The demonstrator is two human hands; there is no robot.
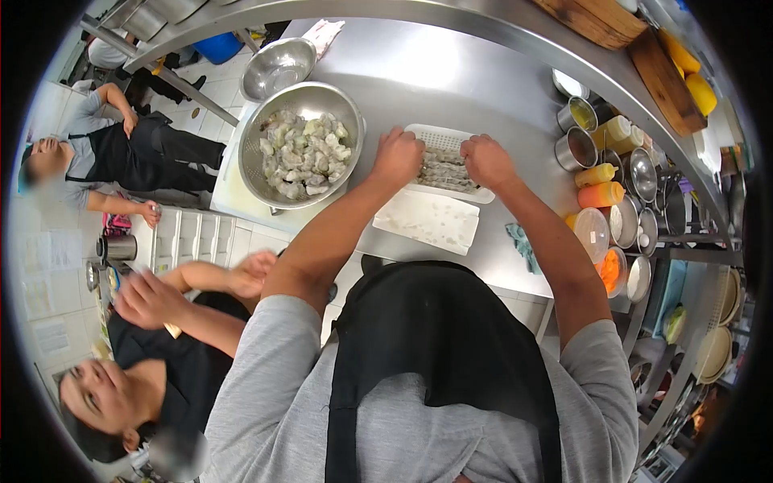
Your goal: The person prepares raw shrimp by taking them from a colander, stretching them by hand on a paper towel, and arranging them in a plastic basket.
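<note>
My left hand [400,155] is closed at the left end of a white perforated tray [439,131]. At its right end my right hand [487,161] is closed too. Between them, rows of grey raw pieces that look like shrimp [444,171] lie lengthwise in the tray. The fingers hide what each hand grips. Nearer my body sits a white rectangular lid or tray [427,221] with wet spots. To the left stands a large steel colander [251,153] holding a heap of pale, grey-green raw pieces [304,155].
A steel bowl [278,68] stands behind the colander on the steel table [386,56]. Sauce bottles [601,195], pots [576,149] and tubs line the right side. A teal cloth [523,245] lies near the front edge. A co-worker [177,346] is close at left.
</note>
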